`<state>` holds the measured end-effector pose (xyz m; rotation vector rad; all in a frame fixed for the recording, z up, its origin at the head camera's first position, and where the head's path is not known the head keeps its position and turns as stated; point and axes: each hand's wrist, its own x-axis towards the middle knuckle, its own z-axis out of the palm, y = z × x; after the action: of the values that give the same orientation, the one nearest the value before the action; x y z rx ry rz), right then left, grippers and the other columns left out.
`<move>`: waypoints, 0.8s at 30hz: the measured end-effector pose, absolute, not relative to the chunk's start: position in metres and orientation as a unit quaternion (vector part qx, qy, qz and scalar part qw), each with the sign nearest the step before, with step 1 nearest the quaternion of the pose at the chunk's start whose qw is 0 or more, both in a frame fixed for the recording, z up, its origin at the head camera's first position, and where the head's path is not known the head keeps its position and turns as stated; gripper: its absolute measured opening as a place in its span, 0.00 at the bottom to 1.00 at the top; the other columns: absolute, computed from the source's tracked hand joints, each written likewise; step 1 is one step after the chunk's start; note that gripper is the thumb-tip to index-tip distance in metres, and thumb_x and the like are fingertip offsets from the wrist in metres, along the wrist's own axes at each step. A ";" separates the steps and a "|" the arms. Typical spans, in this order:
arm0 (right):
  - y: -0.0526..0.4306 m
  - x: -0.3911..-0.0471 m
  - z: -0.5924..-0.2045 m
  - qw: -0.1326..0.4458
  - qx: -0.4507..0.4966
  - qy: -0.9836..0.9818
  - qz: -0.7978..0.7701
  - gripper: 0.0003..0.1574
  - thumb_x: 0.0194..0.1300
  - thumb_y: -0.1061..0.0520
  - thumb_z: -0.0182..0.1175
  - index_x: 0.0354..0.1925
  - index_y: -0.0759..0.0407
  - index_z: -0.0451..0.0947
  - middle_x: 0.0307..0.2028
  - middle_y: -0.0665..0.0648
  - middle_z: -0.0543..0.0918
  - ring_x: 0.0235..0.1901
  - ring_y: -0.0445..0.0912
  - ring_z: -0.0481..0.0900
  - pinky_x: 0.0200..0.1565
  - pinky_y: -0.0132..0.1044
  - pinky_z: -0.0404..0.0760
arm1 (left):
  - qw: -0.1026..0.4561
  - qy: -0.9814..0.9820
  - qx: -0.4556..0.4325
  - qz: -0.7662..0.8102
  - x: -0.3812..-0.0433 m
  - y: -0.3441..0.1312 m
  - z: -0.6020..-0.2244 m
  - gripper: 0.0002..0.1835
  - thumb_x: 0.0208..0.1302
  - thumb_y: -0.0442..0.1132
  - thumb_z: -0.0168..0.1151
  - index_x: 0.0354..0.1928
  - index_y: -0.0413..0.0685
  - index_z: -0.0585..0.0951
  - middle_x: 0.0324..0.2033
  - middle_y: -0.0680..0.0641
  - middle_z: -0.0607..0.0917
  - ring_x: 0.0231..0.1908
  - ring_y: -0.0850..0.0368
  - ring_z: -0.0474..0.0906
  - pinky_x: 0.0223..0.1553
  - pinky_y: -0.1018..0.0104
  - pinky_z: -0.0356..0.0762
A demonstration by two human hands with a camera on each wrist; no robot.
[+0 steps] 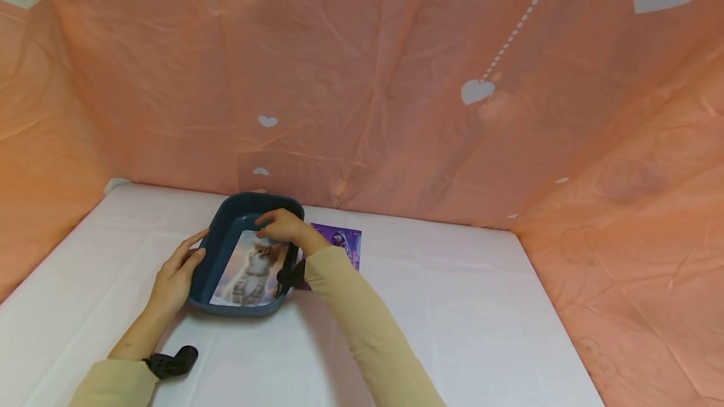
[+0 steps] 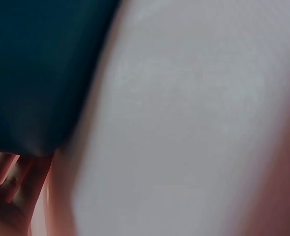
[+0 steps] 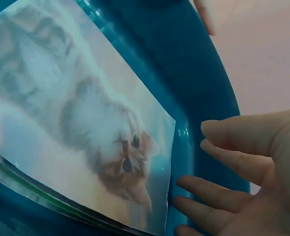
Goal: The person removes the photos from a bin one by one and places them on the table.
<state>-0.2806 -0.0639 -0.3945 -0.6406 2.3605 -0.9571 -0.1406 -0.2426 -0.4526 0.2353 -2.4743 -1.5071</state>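
A dark blue-green plastic basin (image 1: 243, 311) stands on the white table, toward the back left. Inside it lies a kitten picture (image 1: 253, 269), on top of other sheets whose edges (image 3: 31, 189) show in the right wrist view. My left hand (image 1: 174, 276) rests against the basin's left side with its fingers fairly straight; the left wrist view shows fingertips (image 2: 31, 172) touching the outer wall. Above the basin's far part is my right hand (image 1: 285, 228), its fingers spread beside the picture's top edge and holding nothing.
A purple picture (image 1: 349, 245) lies on the table just right of the basin, partly behind the right forearm. White cloth (image 1: 452, 306) covers the table. Orange curtains (image 1: 362, 80) with white hearts hang behind and at both sides.
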 end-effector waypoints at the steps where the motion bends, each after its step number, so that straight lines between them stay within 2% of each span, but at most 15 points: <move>1: -0.065 -0.281 -0.395 0.251 -0.246 0.876 -0.329 0.23 0.64 0.56 0.60 0.58 0.56 0.78 0.60 0.56 0.76 0.60 0.47 0.73 0.55 0.31 0.73 | 0.118 -0.845 0.079 -0.516 -0.141 -0.243 -0.453 0.25 0.76 0.47 0.40 0.71 0.48 0.62 0.53 0.28 0.75 0.50 0.49 0.71 0.52 0.43 0.63; 2: -0.066 -0.282 -0.394 0.248 -0.251 0.882 -0.313 0.24 0.64 0.56 0.59 0.58 0.56 0.78 0.60 0.55 0.76 0.60 0.46 0.73 0.54 0.30 0.73 | 0.117 -0.845 0.079 -0.515 -0.141 -0.242 -0.453 0.25 0.77 0.47 0.39 0.71 0.47 0.61 0.53 0.27 0.75 0.52 0.43 0.70 0.53 0.43 0.63; 3: -0.066 -0.282 -0.395 0.247 -0.256 0.885 -0.301 0.24 0.64 0.56 0.59 0.59 0.55 0.77 0.61 0.55 0.76 0.60 0.46 0.73 0.54 0.30 0.73 | 0.117 -0.846 0.079 -0.515 -0.141 -0.242 -0.453 0.25 0.77 0.47 0.40 0.71 0.47 0.61 0.54 0.27 0.75 0.52 0.43 0.70 0.53 0.43 0.63; 5: -0.067 -0.283 -0.395 0.243 -0.264 0.890 -0.281 0.24 0.64 0.55 0.59 0.59 0.54 0.77 0.61 0.54 0.76 0.59 0.45 0.73 0.53 0.29 0.73 | 0.116 -0.845 0.078 -0.516 -0.141 -0.243 -0.453 0.25 0.76 0.47 0.40 0.71 0.47 0.62 0.54 0.27 0.75 0.49 0.55 0.72 0.53 0.43 0.63; 7: -0.067 -0.284 -0.396 0.244 -0.267 0.892 -0.273 0.24 0.64 0.55 0.58 0.59 0.54 0.77 0.61 0.54 0.76 0.58 0.45 0.74 0.51 0.28 0.73 | 0.113 -0.847 0.081 -0.513 -0.141 -0.243 -0.453 0.25 0.77 0.47 0.40 0.71 0.48 0.61 0.54 0.28 0.75 0.45 0.69 0.69 0.53 0.46 0.64; 8: -0.067 -0.284 -0.397 0.242 -0.270 0.893 -0.268 0.25 0.64 0.56 0.59 0.59 0.54 0.77 0.60 0.54 0.77 0.57 0.44 0.74 0.50 0.27 0.73 | 0.112 -0.847 0.083 -0.513 -0.141 -0.243 -0.454 0.25 0.76 0.47 0.40 0.71 0.48 0.61 0.54 0.28 0.75 0.43 0.75 0.66 0.52 0.47 0.64; 9: -0.067 -0.284 -0.397 0.241 -0.273 0.893 -0.263 0.25 0.64 0.56 0.59 0.59 0.54 0.77 0.60 0.54 0.77 0.55 0.43 0.75 0.48 0.26 0.72 | 0.112 -0.846 0.083 -0.515 -0.141 -0.243 -0.453 0.25 0.76 0.47 0.40 0.71 0.48 0.61 0.55 0.28 0.75 0.44 0.75 0.66 0.53 0.46 0.64; 11: -0.068 -0.284 -0.398 0.239 -0.274 0.896 -0.255 0.24 0.63 0.58 0.59 0.58 0.54 0.78 0.59 0.54 0.78 0.48 0.41 0.76 0.42 0.25 0.71 | 0.111 -0.845 0.083 -0.517 -0.140 -0.242 -0.454 0.25 0.77 0.47 0.40 0.71 0.48 0.61 0.55 0.28 0.74 0.46 0.67 0.69 0.53 0.46 0.63; 13: -0.068 -0.283 -0.398 0.236 -0.281 0.897 -0.246 0.25 0.62 0.60 0.59 0.58 0.54 0.78 0.58 0.54 0.78 0.42 0.41 0.74 0.38 0.25 0.69 | 0.111 -0.843 0.082 -0.520 -0.140 -0.241 -0.454 0.26 0.77 0.47 0.39 0.71 0.48 0.61 0.54 0.27 0.74 0.51 0.51 0.70 0.53 0.44 0.63; 15: -0.068 -0.282 -0.399 0.234 -0.286 0.897 -0.242 0.25 0.61 0.62 0.58 0.58 0.55 0.78 0.58 0.55 0.79 0.39 0.40 0.71 0.35 0.25 0.67 | 0.112 -0.841 0.082 -0.522 -0.140 -0.241 -0.454 0.26 0.77 0.47 0.39 0.72 0.47 0.60 0.55 0.27 0.73 0.54 0.38 0.67 0.54 0.42 0.62; 18: -0.067 -0.281 -0.399 0.225 -0.299 0.895 -0.244 0.25 0.61 0.62 0.57 0.58 0.55 0.78 0.57 0.55 0.80 0.39 0.40 0.71 0.35 0.24 0.67 | 0.114 -0.836 0.081 -0.530 -0.140 -0.241 -0.455 0.26 0.77 0.47 0.39 0.71 0.47 0.61 0.55 0.26 0.73 0.55 0.36 0.66 0.55 0.41 0.60; 21: -0.064 -0.281 -0.399 0.220 -0.309 0.887 -0.262 0.24 0.61 0.61 0.58 0.57 0.56 0.79 0.53 0.56 0.82 0.44 0.40 0.77 0.40 0.22 0.70 | 0.116 -0.839 0.086 -0.525 -0.140 -0.241 -0.455 0.26 0.76 0.48 0.40 0.71 0.48 0.61 0.54 0.27 0.73 0.52 0.47 0.68 0.54 0.42 0.61; 24: -0.062 -0.280 -0.400 0.232 -0.305 0.873 -0.301 0.23 0.62 0.61 0.60 0.56 0.56 0.79 0.51 0.56 0.83 0.50 0.43 0.79 0.43 0.23 0.74 | 0.120 -0.837 0.086 -0.527 -0.140 -0.242 -0.456 0.26 0.76 0.48 0.41 0.71 0.48 0.62 0.55 0.27 0.73 0.47 0.69 0.66 0.55 0.42 0.61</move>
<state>-0.2800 -0.0619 -0.3999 -0.8390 2.3990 -0.8266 -0.1402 -0.2416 -0.4559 0.2510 -2.4456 -1.5401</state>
